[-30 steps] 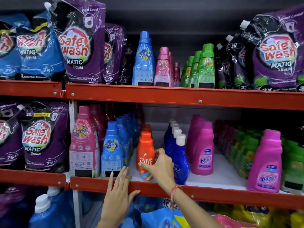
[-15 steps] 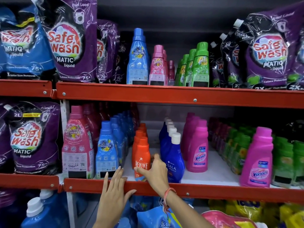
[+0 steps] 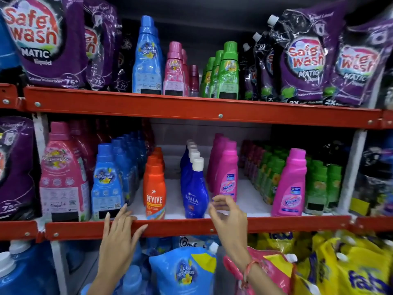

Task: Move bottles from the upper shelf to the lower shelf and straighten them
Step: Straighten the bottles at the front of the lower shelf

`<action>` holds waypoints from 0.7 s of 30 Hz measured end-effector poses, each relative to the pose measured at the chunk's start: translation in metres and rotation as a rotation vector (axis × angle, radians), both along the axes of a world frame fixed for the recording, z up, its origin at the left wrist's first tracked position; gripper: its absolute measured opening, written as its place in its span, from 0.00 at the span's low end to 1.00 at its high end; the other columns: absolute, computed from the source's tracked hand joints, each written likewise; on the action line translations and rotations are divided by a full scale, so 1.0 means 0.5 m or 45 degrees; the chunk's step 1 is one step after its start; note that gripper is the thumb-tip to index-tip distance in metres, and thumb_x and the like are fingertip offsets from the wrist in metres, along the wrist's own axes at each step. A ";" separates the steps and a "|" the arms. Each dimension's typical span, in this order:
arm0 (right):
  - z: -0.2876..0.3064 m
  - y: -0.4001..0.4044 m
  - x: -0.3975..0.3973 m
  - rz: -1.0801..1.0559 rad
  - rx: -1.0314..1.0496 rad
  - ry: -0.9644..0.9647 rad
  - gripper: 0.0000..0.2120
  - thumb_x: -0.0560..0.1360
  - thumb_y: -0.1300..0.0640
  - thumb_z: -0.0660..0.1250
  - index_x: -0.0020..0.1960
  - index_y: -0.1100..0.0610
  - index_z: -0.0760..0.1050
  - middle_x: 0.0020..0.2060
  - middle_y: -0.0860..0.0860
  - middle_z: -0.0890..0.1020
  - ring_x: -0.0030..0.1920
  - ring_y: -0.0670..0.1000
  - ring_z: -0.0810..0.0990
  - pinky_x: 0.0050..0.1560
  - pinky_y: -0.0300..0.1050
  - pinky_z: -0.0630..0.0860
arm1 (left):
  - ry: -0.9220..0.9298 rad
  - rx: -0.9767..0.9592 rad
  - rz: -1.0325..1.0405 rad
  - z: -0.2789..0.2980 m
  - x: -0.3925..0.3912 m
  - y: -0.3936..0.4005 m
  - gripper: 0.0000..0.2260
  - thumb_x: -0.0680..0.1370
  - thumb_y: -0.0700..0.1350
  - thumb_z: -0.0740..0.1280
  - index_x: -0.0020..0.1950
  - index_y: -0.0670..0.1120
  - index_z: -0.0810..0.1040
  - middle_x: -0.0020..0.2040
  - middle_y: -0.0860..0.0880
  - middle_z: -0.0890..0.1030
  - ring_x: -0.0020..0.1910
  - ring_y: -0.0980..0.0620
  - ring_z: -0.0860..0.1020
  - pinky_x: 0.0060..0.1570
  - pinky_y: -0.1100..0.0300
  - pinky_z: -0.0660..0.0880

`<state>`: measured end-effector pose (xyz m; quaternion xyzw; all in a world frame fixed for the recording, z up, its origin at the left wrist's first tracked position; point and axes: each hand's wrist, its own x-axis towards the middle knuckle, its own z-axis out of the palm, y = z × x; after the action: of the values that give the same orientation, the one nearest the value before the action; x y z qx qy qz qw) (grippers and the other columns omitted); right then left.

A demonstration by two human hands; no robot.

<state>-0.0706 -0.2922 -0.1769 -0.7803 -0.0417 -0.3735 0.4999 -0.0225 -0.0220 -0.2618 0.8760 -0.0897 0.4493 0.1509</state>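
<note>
While your left hand lies flat and empty on the lower shelf's front edge, your right hand, loosely curled and empty, hovers just right of the upright blue bottle.

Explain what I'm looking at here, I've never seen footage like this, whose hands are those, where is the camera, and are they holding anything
There is no machine here. A person wears a wide-angle camera on the head, looking forward and down, so you see the person's own two bare hands reaching toward store shelves.

The left hand lies flat with its fingers over the red front edge of the lower shelf. The right hand, with a thread band at the wrist, hangs open with curled fingers in front of the blue Ujala bottle. Neither hand holds anything.

On that shelf stand rows of bottles: an orange Revive bottle to the left of the Ujala one, pink Vanish bottles to its right. The upper shelf carries blue, pink and green bottles between purple Safewash pouches.
</note>
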 end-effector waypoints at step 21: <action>0.031 -0.311 0.082 -0.847 0.179 0.232 0.40 0.68 0.56 0.76 0.71 0.69 0.60 0.66 0.69 0.69 0.66 0.68 0.66 0.67 0.60 0.63 | 0.023 0.082 0.050 -0.001 0.013 -0.001 0.32 0.79 0.66 0.45 0.51 0.41 0.75 0.57 0.40 0.80 0.68 0.43 0.70 0.71 0.41 0.56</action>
<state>-0.0294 -0.4476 -0.1612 -0.7449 0.2856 -0.4467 0.4050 -0.0161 -0.0223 -0.2625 0.8861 -0.0854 0.4410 0.1143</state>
